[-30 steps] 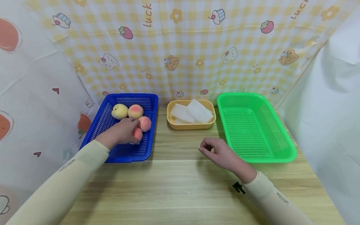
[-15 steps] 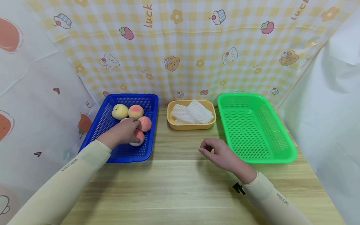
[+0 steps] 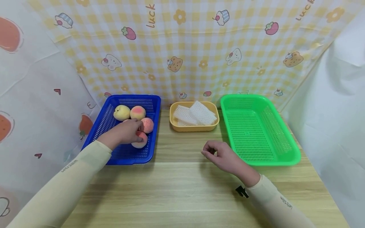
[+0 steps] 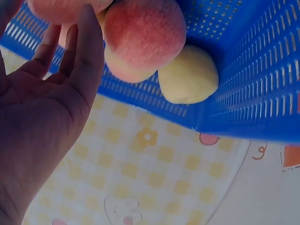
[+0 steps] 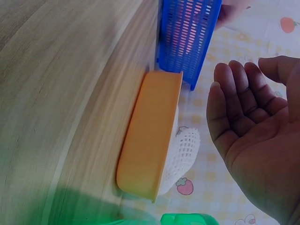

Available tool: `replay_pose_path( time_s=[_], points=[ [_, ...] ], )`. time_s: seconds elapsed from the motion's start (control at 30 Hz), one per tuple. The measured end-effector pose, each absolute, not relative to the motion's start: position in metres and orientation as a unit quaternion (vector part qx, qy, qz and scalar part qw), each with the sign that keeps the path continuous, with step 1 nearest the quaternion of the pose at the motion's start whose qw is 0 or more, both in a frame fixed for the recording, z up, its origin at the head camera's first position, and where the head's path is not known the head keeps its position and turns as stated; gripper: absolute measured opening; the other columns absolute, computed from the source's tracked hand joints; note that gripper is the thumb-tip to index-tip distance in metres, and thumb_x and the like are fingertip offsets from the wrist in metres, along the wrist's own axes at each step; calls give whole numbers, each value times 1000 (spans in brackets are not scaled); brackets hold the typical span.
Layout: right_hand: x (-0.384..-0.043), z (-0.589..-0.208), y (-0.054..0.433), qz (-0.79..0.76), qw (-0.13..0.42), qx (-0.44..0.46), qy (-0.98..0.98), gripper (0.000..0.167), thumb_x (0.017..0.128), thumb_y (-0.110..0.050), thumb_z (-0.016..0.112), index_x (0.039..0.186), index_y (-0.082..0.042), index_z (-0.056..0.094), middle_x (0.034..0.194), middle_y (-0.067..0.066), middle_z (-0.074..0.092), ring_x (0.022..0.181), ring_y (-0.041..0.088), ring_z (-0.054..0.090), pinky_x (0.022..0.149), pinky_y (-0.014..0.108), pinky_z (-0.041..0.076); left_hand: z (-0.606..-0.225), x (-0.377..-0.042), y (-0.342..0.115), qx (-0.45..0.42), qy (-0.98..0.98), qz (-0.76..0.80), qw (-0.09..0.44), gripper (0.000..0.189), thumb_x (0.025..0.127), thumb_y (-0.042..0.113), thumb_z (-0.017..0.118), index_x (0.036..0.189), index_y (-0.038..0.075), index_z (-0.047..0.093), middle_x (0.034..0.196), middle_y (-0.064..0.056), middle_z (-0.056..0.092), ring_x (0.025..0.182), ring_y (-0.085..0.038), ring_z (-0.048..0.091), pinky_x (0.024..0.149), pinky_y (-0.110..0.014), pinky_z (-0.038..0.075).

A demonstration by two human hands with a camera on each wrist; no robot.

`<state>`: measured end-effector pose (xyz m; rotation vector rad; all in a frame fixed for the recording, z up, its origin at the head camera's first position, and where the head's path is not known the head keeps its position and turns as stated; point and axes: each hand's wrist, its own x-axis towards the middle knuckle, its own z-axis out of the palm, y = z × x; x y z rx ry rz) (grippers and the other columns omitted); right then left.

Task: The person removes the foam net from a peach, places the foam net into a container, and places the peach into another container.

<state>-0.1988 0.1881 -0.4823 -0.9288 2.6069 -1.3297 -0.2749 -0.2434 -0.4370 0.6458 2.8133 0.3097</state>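
My left hand (image 3: pixel 128 132) reaches into the blue basket (image 3: pixel 114 155) and grips a pink-and-white peach (image 3: pixel 140 142) with thumb and fingers. That same peach (image 4: pixel 65 10) shows at the top left of the left wrist view, with fingers (image 4: pixel 88 44) against it. Around it lie a pink peach (image 3: pixel 147 125), a yellow-and-pink peach (image 3: pixel 138 112) and a pale yellow peach (image 3: pixel 122 112). Another red peach (image 4: pixel 146 32) is mostly hidden under the hand in the head view. My right hand (image 3: pixel 223 155) is loosely curled above the table, holding nothing.
A yellow tray (image 3: pixel 194 128) at the back middle holds white foam nets (image 3: pixel 202 113). To the right stands a green basket (image 3: pixel 288 158) with nothing in it. The wooden table (image 3: pixel 176 190) extends toward me, with a checked cloth (image 3: pixel 194 41) behind.
The peach under my left hand has shifted slightly right and toward me, and more of it shows. My left hand has barely moved; my right hand stays put.
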Motion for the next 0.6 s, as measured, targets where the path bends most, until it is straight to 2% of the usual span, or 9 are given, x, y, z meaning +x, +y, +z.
replay_pose_path(
  time_s=[0.13, 0.27, 0.47, 0.6],
  points=[
    [-198, -482, 188, -431, 40, -301, 850, 16, 108, -15, 74, 95, -23, 71, 86, 2, 72, 79, 13, 66, 67, 39, 58, -425, -272, -243, 221, 958, 148, 103, 27, 99, 20, 82, 117, 4, 70, 105, -12, 67, 84, -23, 61, 78, -45, 55],
    [-198, -481, 187, -427, 41, -298, 853, 16, 108, -16, 74, 95, -23, 71, 84, -2, 71, 78, 13, 65, 65, 37, 58, -409, -259, -231, 221, 955, 190, 58, 23, 105, 22, 76, 119, 5, 69, 112, -12, 72, 91, -27, 68, 83, -49, 58],
    [-198, -480, 186, -413, 36, -283, 865, 12, 107, -16, 75, 98, -22, 71, 86, -12, 68, 80, 11, 65, 67, 31, 58, -399, -220, -179, 223, 955, 194, -31, 36, 102, 26, 80, 130, 6, 71, 128, -13, 68, 115, -33, 69, 95, -55, 59],
    [-196, -482, 181, -372, -1, -266, 889, 6, 106, -17, 76, 106, -14, 71, 96, -5, 71, 91, 15, 69, 78, 38, 62, -411, -192, -128, 232, 946, 224, -36, 54, 100, 33, 83, 145, 8, 66, 144, -12, 63, 132, -35, 63, 105, -56, 56]
  ],
)
